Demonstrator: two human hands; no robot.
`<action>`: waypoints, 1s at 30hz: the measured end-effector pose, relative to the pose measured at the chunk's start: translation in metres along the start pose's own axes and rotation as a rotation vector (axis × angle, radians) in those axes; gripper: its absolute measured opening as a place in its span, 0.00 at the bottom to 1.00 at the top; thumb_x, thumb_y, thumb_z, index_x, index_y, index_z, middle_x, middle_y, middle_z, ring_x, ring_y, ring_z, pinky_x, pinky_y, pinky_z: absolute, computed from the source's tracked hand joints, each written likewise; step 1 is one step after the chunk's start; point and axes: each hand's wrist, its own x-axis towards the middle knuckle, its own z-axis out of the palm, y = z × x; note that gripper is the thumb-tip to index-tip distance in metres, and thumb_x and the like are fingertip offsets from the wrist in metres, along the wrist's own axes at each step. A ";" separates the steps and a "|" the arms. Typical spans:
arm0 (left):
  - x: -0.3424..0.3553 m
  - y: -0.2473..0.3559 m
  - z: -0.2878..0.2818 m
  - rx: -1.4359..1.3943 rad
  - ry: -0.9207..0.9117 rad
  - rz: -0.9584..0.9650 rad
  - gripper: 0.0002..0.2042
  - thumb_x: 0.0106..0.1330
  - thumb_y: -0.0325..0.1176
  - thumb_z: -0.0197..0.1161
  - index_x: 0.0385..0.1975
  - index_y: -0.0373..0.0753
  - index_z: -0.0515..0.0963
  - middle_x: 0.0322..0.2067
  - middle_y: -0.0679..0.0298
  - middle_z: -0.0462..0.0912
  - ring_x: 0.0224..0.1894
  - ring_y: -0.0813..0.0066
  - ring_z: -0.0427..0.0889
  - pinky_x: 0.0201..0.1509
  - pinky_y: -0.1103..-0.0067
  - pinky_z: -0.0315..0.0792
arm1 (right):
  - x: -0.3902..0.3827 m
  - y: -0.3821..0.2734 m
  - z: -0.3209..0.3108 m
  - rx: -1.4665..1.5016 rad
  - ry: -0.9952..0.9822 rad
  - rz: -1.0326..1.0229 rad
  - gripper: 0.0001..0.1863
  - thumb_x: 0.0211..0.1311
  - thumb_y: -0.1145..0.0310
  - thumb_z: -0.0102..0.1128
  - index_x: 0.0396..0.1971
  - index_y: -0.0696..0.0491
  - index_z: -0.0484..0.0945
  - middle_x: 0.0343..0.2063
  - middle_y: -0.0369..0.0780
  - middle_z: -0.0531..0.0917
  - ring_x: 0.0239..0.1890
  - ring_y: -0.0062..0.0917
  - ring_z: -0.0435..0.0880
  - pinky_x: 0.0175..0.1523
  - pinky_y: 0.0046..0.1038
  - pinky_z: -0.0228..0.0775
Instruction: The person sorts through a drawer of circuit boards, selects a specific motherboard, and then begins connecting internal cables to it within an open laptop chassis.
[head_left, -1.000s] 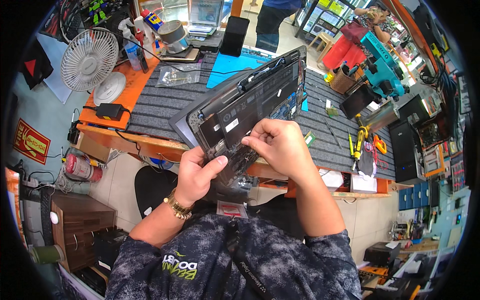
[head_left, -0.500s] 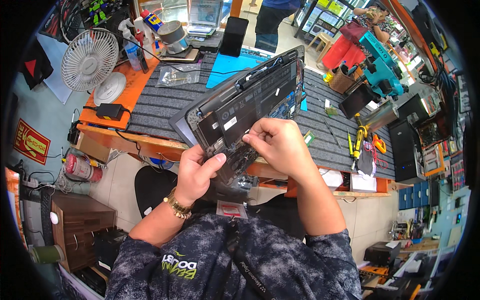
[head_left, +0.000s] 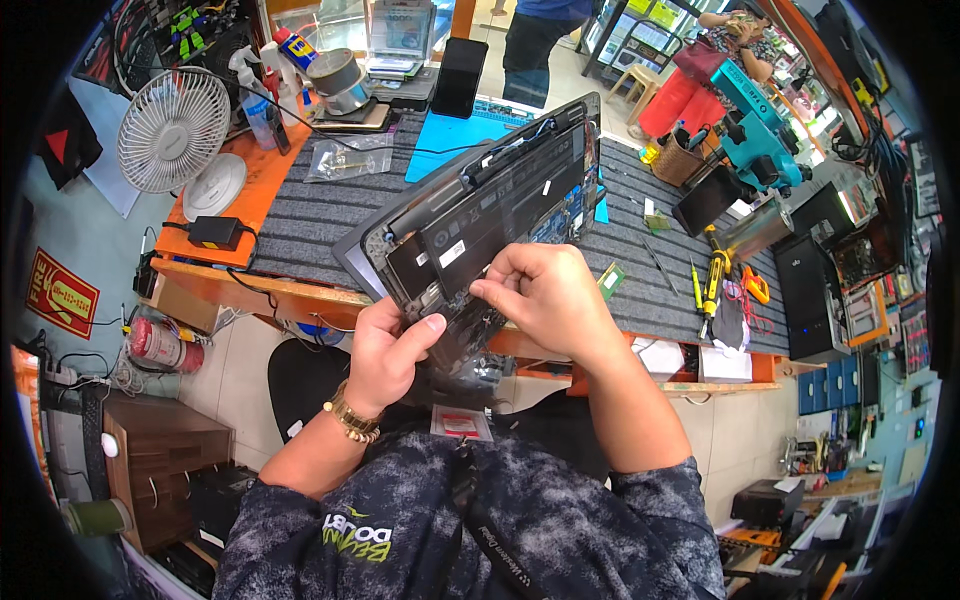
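An opened-up laptop (head_left: 462,255) is tilted in front of me over the table's front edge, its bottom cover off. Its long black battery (head_left: 520,205) and the blue circuit board (head_left: 570,208) lie exposed. My left hand (head_left: 385,358) grips the laptop's near left corner, thumb on the inner side and fingers behind. Over the inner parts beside the battery's near edge, my right hand (head_left: 552,300) has thumb and forefinger pinched together. Whatever is between those fingertips is too small to make out.
On the ribbed grey mat (head_left: 310,225) are a phone (head_left: 460,78), a blue mat (head_left: 440,145), a small green circuit board (head_left: 609,281), tweezers (head_left: 660,264) and a yellow screwdriver (head_left: 716,280). A white fan (head_left: 172,130) stands left, a teal microscope (head_left: 750,140) right.
My right hand's pinched fingertips have slid a little left and toward me along the laptop's inside. My left hand keeps its hold on the corner. The view has shifted slightly.
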 end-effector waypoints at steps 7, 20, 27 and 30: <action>0.000 -0.006 -0.001 -0.016 -0.006 0.020 0.11 0.80 0.34 0.72 0.54 0.35 0.88 0.35 0.76 0.86 0.30 0.93 0.73 0.32 0.85 0.65 | 0.000 0.000 0.003 -0.008 0.007 -0.001 0.13 0.66 0.62 0.83 0.31 0.55 0.89 0.25 0.43 0.90 0.28 0.37 0.92 0.36 0.38 0.83; -0.016 -0.005 -0.013 -0.126 -0.050 0.097 0.25 0.82 0.35 0.71 0.71 0.27 0.78 0.48 0.67 0.87 0.35 0.90 0.75 0.34 0.85 0.66 | -0.042 0.039 0.004 0.209 0.129 0.004 0.15 0.70 0.66 0.81 0.29 0.59 0.86 0.20 0.37 0.82 0.22 0.18 0.78 0.30 0.28 0.72; -0.039 -0.017 -0.036 -0.079 0.021 0.195 0.24 0.85 0.54 0.67 0.50 0.35 0.73 0.37 0.67 0.73 0.25 0.89 0.61 0.28 0.84 0.56 | -0.077 0.082 -0.008 0.217 0.141 0.064 0.13 0.72 0.69 0.80 0.30 0.59 0.86 0.22 0.34 0.83 0.24 0.14 0.75 0.30 0.25 0.68; -0.048 -0.034 -0.054 -0.030 -0.076 0.158 0.25 0.84 0.55 0.68 0.48 0.34 0.74 0.33 0.68 0.72 0.25 0.87 0.61 0.28 0.84 0.56 | -0.084 0.106 -0.006 0.230 0.134 0.081 0.13 0.74 0.70 0.79 0.30 0.59 0.86 0.23 0.32 0.84 0.25 0.12 0.75 0.31 0.24 0.68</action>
